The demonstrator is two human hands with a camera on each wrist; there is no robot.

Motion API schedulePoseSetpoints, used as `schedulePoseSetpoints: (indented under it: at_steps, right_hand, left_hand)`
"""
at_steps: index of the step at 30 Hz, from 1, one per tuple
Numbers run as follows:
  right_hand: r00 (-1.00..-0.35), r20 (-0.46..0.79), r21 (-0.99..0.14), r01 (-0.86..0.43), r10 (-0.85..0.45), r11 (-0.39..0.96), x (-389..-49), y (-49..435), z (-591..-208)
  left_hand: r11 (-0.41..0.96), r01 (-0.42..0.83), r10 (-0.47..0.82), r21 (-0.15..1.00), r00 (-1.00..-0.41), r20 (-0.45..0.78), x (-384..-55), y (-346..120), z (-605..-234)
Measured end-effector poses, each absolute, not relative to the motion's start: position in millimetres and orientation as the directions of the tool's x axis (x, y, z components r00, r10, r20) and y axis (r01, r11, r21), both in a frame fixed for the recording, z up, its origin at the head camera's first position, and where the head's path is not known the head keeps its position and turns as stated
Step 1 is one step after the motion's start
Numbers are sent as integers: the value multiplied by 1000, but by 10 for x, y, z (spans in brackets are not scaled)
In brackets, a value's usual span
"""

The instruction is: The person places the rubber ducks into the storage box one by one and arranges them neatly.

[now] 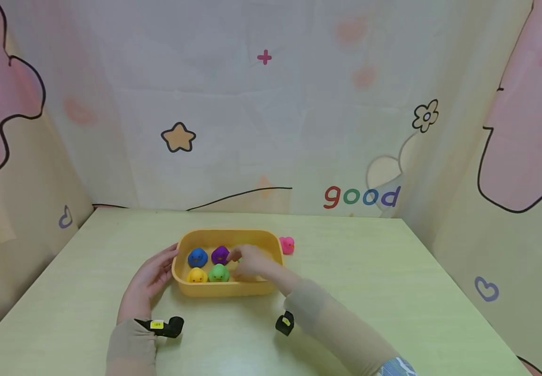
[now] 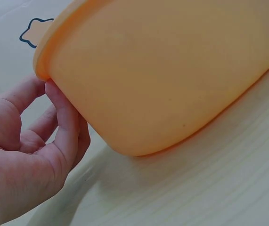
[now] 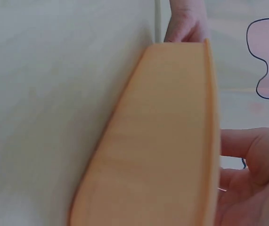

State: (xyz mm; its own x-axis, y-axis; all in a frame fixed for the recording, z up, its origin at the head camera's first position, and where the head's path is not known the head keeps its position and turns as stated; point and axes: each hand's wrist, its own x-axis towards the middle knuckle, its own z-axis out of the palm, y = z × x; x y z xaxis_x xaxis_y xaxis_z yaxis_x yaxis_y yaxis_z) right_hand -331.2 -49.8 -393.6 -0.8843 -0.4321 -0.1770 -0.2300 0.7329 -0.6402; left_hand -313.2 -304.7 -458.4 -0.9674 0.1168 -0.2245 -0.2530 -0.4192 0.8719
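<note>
A yellow plastic basin [image 1: 231,290] stands on the table, with a blue rubber duck [image 1: 198,258], a purple rubber duck [image 1: 221,255], a yellow rubber duck [image 1: 197,275] and a green rubber duck [image 1: 218,273] in its left half. My left hand [image 1: 151,274] touches the basin's left end from outside; its fingertips rest just under the rim in the left wrist view. Over the right rim, my right hand [image 1: 252,263] reaches inside with bent fingers. A small green thing shows between its thumb and index finger, mostly hidden. The basin wall hides those fingertips in the right wrist view.
A pink rubber duck [image 1: 287,245] sits on the table right beside the basin's right end. The pale table [image 1: 384,292] is bounded by printed cloth at the back and on both sides. Both forearms come in from the front edge.
</note>
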Motion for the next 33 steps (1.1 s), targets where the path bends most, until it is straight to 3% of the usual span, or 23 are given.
schedulePoseSetpoints:
  at_steps: [10, 14, 24, 33]
  right_hand:
    - [-794, -63, -687, -405, -605, 603, -3550, 7, -3677]
    - [-803, 27, -707, -436, -595, 557, -3708, 210, -3627]
    - [-898, -26, -834, -223, -440, 505, -4077, 724, -3820]
    - [-915, -172, -842, -55, -364, 536, -4218, 972, -4114]
  left_hand:
    - [-438, -246, 102, 865, -969, -224, -3145, -3038, -4585]
    - [-442, -243, 98, 864, -970, -223, -3143, -3042, -4584]
    - [-443, -222, 109, 869, -975, -194, -3133, -3052, -4596]
    - [-429, -219, 118, 876, -975, -186, -3128, -3053, -4594]
